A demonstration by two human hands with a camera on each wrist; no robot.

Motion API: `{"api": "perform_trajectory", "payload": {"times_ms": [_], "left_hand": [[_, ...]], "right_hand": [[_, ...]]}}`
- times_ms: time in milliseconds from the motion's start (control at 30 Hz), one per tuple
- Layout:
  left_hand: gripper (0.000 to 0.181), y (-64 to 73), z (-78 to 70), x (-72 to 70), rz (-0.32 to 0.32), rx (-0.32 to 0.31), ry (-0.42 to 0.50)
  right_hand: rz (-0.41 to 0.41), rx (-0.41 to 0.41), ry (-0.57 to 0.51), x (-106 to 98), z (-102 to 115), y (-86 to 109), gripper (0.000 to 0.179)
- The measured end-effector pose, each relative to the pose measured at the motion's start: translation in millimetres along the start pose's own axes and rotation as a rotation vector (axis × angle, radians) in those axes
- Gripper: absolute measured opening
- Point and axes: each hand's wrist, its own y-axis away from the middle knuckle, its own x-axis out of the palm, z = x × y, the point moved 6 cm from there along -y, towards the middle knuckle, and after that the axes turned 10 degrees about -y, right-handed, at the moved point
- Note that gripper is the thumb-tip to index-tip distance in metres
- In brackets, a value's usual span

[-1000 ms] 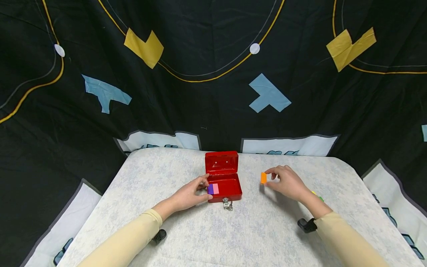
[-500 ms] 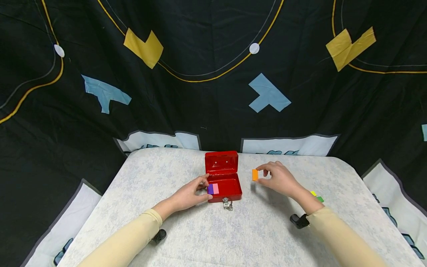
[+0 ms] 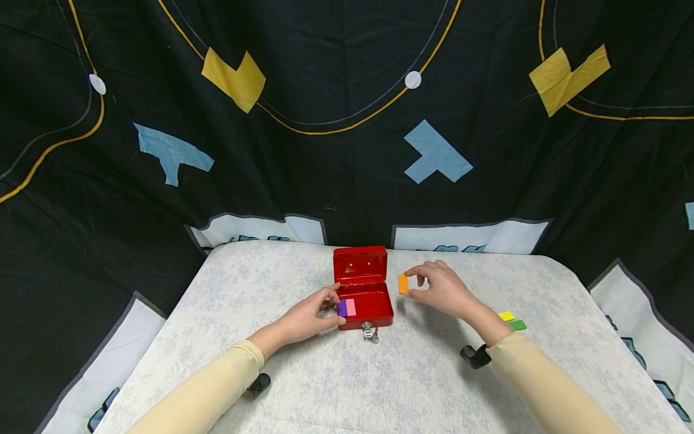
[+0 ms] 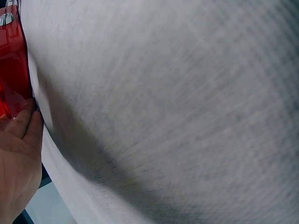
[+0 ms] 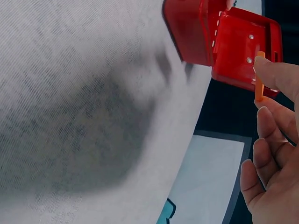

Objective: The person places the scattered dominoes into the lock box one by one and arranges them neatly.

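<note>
The orange block (image 3: 403, 284) is up off the table (image 3: 293, 386), just right of the red box (image 3: 381, 322) and apart from it. The right hand (image 3: 438, 288) pinches it end to end, thumb and fingertip parted by its length, so its long axis runs between them. The box's lid (image 3: 360, 265) stands open; inside, purple (image 3: 342, 308) and pink (image 3: 350, 307) blocks sit side by side at the left wall, where the left hand (image 3: 305, 317) grips the box, thumb at the front corner.
</note>
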Motion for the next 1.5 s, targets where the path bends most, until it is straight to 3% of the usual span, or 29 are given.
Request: {"api": "perform_trajectory", "payload": {"times_ms": [900,1500], "left_hand": [[0.045,-0.7,4.1,0.5,-0.003,-0.004,-0.009],[0.043,-0.2,3.0,0.0,-0.009,-0.005,-0.012]], "right_hand": [[0.031,-0.012,-0.003,21.8,20.9,-16.7,0.037],[0.065,0.022,-0.003,43.6,31.7,-26.6,0.042]]}}
